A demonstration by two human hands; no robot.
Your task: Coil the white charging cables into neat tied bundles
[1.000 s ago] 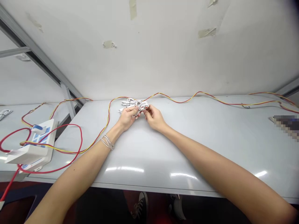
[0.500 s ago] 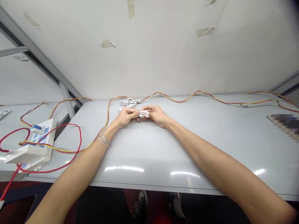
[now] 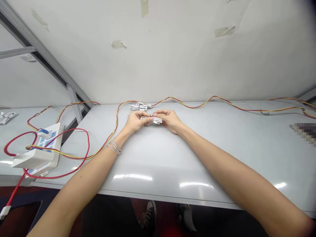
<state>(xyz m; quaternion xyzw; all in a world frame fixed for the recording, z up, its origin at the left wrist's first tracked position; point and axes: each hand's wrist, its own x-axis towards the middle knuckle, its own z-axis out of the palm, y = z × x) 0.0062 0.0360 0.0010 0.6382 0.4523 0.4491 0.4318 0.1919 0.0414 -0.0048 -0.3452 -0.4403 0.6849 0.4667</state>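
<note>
A small coiled white cable (image 3: 157,120) is held between my two hands above the grey table. My left hand (image 3: 135,122), with a silver bracelet at the wrist, pinches the coil's left side. Closed on the right side of it is my right hand (image 3: 170,120), its fingertips by a thin dark twist tie (image 3: 151,115) that stands up from the coil. Just behind my left hand, another bundled white cable (image 3: 139,106) lies on the table, tied at its middle. Part of a further white cable is hidden behind my left hand.
A white power strip (image 3: 53,144) with blue sockets, plugs and a looped red cord (image 3: 87,144) stands at the left. Twisted red and yellow wires (image 3: 192,107) run along the wall. A partly blurred object (image 3: 306,133) lies far right. The table's front edge (image 3: 172,199) is near me.
The coil has turned in my fingers, and the dark tie's ends now stand up between my hands. My left hand covers more of the cables behind it. The view has shifted slightly.
</note>
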